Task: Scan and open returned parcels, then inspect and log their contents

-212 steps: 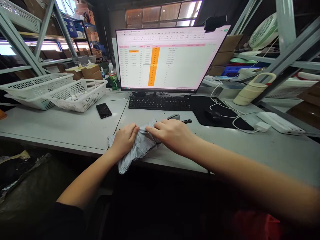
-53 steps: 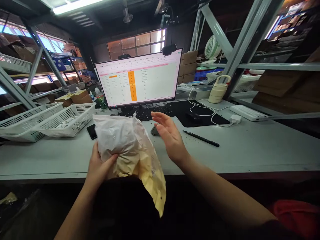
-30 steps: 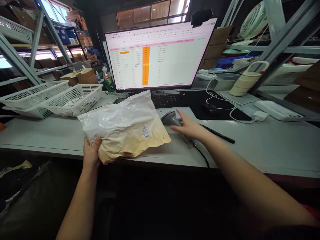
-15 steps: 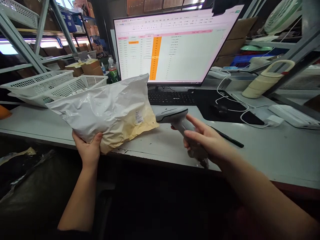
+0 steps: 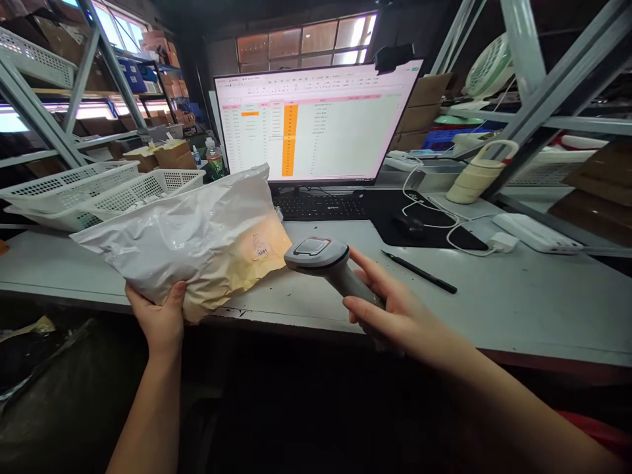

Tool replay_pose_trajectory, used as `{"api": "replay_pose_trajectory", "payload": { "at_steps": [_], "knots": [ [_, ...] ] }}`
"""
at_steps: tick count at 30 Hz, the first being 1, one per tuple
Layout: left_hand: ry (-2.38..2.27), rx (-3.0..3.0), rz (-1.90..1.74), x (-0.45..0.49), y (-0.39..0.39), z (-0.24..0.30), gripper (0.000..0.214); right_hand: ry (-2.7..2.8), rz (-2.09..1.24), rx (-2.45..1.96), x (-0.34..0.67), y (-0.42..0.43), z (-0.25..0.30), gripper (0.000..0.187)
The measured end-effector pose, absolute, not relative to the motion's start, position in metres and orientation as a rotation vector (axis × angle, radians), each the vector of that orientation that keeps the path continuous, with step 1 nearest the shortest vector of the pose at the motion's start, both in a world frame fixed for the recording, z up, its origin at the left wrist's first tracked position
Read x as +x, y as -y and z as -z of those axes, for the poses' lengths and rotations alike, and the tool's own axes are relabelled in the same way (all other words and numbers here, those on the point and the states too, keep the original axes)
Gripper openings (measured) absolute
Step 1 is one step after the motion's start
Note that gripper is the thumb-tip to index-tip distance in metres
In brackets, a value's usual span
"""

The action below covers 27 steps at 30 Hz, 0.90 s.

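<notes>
My left hand [image 5: 158, 317] grips the lower edge of a translucent plastic bag [image 5: 187, 240] with pale yellow contents, held tilted above the front edge of the grey table [image 5: 518, 303]. A small barcode label [image 5: 260, 249] sits near the bag's right end. My right hand [image 5: 399, 316] is wrapped round the handle of a grey barcode scanner [image 5: 318, 257], whose head is close to the label, just right of the bag.
A monitor [image 5: 316, 128] showing a spreadsheet stands behind a black keyboard [image 5: 320, 205]. A mouse [image 5: 407, 224] lies on a black mat, a black pen [image 5: 419, 271] on the table. White mesh baskets [image 5: 99, 191] sit at left, tape rolls [image 5: 474, 178] at right among metal shelving.
My right hand picked the scanner up off the table and brought its head near the bag's label. My left hand has kept hold of the bag, tilting it flatter.
</notes>
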<state>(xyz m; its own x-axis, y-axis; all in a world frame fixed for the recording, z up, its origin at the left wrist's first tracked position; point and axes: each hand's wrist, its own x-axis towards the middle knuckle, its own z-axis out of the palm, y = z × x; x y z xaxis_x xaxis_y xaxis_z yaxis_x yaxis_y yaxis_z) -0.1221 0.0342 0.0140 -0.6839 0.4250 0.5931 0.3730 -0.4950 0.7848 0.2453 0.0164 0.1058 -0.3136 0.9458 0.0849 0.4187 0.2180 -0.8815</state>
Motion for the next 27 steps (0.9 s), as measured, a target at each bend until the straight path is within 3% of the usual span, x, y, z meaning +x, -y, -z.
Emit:
{"api": "replay_pose_trajectory", "payload": {
  "at_steps": [12, 18, 27],
  "knots": [
    [-1.518, 1.259, -2.419, -0.121, -0.029, -0.013, 0.092, 1.945, -0.795, -1.237, 0.231, -0.025, -0.088, 0.082],
    [-1.465, 1.204, -2.25, -0.11, -0.031, -0.005, 0.085, 2.093, -0.823, -1.205, 0.216, -0.048, -0.07, 0.078],
    [-1.272, 0.827, -2.212, -0.12, -0.044, 0.01, 0.076, 2.316, -0.783, -1.507, 0.233, -0.072, -0.062, 0.074]
  ]
}}
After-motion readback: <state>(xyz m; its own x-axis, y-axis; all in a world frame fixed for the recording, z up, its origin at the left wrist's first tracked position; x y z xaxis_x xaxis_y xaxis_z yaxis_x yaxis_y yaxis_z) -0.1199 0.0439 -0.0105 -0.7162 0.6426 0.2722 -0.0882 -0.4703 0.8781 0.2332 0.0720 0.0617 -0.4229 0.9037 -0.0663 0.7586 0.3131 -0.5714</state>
